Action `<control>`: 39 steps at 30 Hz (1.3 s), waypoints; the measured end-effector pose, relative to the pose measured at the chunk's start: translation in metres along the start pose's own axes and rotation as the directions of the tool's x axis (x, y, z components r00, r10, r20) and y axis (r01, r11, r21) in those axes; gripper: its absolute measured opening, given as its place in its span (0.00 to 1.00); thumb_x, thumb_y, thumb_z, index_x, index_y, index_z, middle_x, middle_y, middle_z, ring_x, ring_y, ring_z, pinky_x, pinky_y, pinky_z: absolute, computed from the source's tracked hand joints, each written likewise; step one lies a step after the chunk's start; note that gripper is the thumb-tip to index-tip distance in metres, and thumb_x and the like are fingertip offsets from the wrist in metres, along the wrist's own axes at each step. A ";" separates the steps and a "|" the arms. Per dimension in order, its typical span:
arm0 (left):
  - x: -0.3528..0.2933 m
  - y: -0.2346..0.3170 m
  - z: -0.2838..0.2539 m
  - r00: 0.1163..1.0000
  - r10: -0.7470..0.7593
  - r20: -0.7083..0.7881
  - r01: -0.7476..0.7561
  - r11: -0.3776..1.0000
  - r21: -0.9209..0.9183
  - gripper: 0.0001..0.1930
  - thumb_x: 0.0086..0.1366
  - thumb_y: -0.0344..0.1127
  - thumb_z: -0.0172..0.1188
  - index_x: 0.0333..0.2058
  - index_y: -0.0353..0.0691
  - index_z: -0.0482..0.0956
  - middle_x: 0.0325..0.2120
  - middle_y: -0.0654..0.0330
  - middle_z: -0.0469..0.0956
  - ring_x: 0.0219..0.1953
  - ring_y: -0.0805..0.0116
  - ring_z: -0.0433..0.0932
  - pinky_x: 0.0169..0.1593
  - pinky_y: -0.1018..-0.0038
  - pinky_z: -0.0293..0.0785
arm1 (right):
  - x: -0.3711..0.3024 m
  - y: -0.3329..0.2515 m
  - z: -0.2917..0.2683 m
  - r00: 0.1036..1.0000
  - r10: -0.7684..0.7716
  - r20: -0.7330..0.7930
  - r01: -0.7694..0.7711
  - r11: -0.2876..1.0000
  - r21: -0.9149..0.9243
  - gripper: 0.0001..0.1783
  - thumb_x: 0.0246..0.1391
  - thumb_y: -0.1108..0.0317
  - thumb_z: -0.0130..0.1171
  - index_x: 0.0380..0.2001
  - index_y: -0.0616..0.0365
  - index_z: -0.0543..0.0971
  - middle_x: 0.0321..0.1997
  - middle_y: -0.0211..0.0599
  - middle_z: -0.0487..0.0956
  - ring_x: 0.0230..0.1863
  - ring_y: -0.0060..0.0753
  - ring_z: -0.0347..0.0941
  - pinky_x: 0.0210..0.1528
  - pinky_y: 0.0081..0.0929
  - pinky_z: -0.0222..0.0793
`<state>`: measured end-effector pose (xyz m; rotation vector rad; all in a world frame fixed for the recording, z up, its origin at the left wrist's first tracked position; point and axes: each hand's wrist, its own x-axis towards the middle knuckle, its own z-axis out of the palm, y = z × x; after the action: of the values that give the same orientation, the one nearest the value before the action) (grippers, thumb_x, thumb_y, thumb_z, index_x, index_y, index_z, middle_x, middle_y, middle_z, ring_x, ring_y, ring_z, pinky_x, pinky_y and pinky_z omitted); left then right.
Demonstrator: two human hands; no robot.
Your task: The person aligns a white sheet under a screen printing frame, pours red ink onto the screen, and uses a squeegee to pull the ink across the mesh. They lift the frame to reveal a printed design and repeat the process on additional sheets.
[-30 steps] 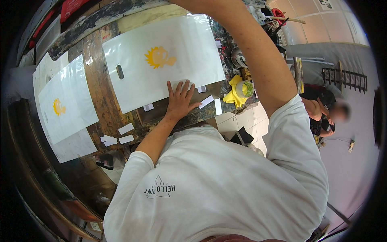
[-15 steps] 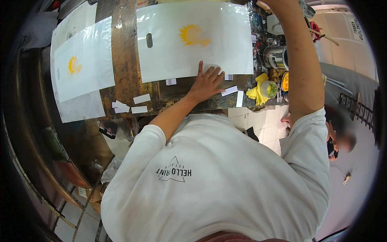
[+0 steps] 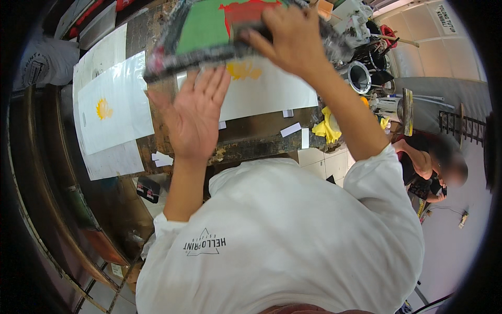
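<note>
A screen-printing frame [image 3: 204,56] tilts over the far part of the table, its mesh green with a patch of red ink [image 3: 238,14]. My right hand [image 3: 295,39] grips its near edge, thumb curled over. Beside those fingers a dark bar lies against the red patch; I cannot make out what it is. Under the frame's left part my left hand [image 3: 196,118] is open, palm turned up and fingers stretched toward the edge. Beneath the frame is a white plastic sheet [image 3: 272,94] with a yellow sun-like print, partly hidden.
Another printed white sheet [image 3: 117,123] lies at the left. White paper slips [image 3: 291,130] line the table's near edge. At the right are a yellow cloth [image 3: 327,126], an open can [image 3: 359,77] and other containers. A person [image 3: 431,167] sits farther right.
The printing frame has come into view over the right sheet, brought in by my right hand. My left hand has lifted off the sheet, moved left and turned palm up.
</note>
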<state>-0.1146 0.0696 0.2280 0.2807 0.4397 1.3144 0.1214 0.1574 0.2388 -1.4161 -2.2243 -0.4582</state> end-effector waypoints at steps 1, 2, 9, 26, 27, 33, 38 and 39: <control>-0.007 -0.002 -0.013 0.995 -0.041 -0.096 0.044 0.999 0.032 0.65 0.68 0.76 0.53 0.74 0.20 0.33 0.72 0.29 0.51 0.76 0.34 0.55 0.79 0.46 0.55 | -0.016 -0.004 0.007 0.996 0.004 0.090 -0.009 0.999 0.051 0.27 0.62 0.40 0.62 0.41 0.55 0.80 0.41 0.38 0.80 0.47 0.45 0.76 0.52 0.53 0.60; -0.015 -0.012 -0.037 0.977 -0.075 -0.198 0.088 0.994 0.061 0.66 0.68 0.75 0.54 0.73 0.19 0.32 0.71 0.29 0.51 0.74 0.34 0.57 0.78 0.46 0.58 | -0.032 -0.009 0.015 0.984 0.001 0.181 -0.021 0.994 0.107 0.25 0.63 0.41 0.61 0.41 0.54 0.78 0.42 0.38 0.79 0.48 0.45 0.74 0.52 0.55 0.59; -0.010 -0.073 -0.167 0.761 -0.322 -0.562 0.330 0.939 -0.091 0.69 0.66 0.72 0.61 0.72 0.16 0.28 0.71 0.25 0.48 0.73 0.34 0.60 0.76 0.49 0.64 | -0.124 -0.008 0.124 0.908 -0.024 0.419 -0.043 0.988 0.149 0.14 0.58 0.70 0.59 0.47 0.53 0.74 0.46 0.39 0.78 0.52 0.46 0.75 0.55 0.51 0.61; 0.031 -0.071 -0.176 0.668 -0.416 -0.617 0.404 0.899 -0.168 0.56 0.70 0.79 0.46 0.76 0.34 0.50 0.74 0.33 0.53 0.73 0.30 0.60 0.71 0.38 0.65 | -0.097 0.027 0.221 0.945 -0.043 0.323 0.026 0.998 0.056 0.14 0.56 0.74 0.56 0.46 0.51 0.73 0.43 0.34 0.75 0.49 0.41 0.73 0.62 0.56 0.57; 0.031 -0.070 -0.178 0.649 -0.427 -0.629 0.411 0.893 -0.183 0.56 0.69 0.80 0.47 0.76 0.35 0.50 0.73 0.32 0.53 0.73 0.30 0.60 0.71 0.38 0.65 | -0.086 0.033 0.226 0.930 -0.047 0.364 0.026 0.998 0.062 0.17 0.55 0.74 0.59 0.48 0.51 0.73 0.45 0.34 0.76 0.52 0.42 0.73 0.61 0.57 0.58; 0.028 -0.073 -0.171 0.670 -0.357 -0.651 0.421 0.905 -0.063 0.63 0.64 0.82 0.53 0.76 0.30 0.47 0.72 0.25 0.49 0.72 0.29 0.59 0.70 0.43 0.69 | -0.047 0.060 0.232 0.833 -0.083 0.548 -0.010 0.986 0.165 0.22 0.54 0.75 0.63 0.52 0.51 0.73 0.51 0.34 0.79 0.56 0.43 0.76 0.60 0.60 0.59; 0.024 -0.070 -0.163 0.537 -0.399 -0.743 0.378 0.901 -0.211 0.66 0.60 0.81 0.61 0.72 0.23 0.50 0.69 0.27 0.51 0.69 0.33 0.62 0.69 0.47 0.72 | -0.040 0.067 0.232 0.932 -0.075 0.355 0.060 0.997 0.053 0.17 0.57 0.73 0.61 0.50 0.51 0.75 0.50 0.33 0.79 0.53 0.43 0.78 0.61 0.63 0.59; 0.020 -0.069 -0.165 0.599 -0.395 -0.696 0.400 0.901 -0.167 0.65 0.60 0.80 0.62 0.71 0.23 0.51 0.67 0.29 0.54 0.68 0.35 0.64 0.68 0.48 0.73 | -0.045 0.063 0.229 0.935 -0.066 0.347 0.073 0.997 -0.008 0.17 0.57 0.73 0.60 0.50 0.51 0.74 0.48 0.33 0.78 0.52 0.42 0.77 0.61 0.60 0.59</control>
<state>-0.1269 0.0649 0.0485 -0.3555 1.1130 0.9239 0.1488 0.2658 0.0240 -1.5307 -2.5604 -0.2688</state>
